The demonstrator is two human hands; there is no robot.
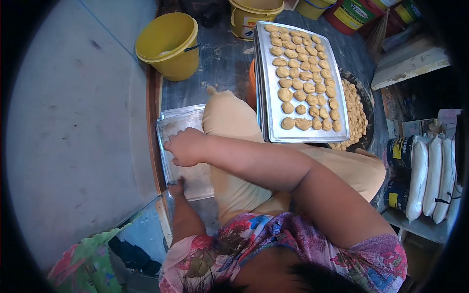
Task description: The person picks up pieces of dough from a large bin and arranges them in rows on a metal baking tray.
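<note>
A stack of shallow metal baking trays [193, 183] lies on the floor at the left, beside my bent leg. Reaching across my lap, my right hand [188, 147] has its fingers curled down at the top tray's left side. My left hand [176, 188] is closed at the same tray's near left edge, its thumb over the rim; its other fingers are mostly hidden. No dough pieces show on this tray. To the right, another stacked baking tray [270, 105] carries rows of flattened round dough pieces [309, 88].
Behind that tray, a wide dark pan [370, 97] holds many small dough lumps [355, 112]. An open yellow bucket [168, 46] stands far left, and another yellow bucket [244, 22] farther back. Long white packages [419, 178] stand on the right shelf. A pale wall [93, 127] borders the left.
</note>
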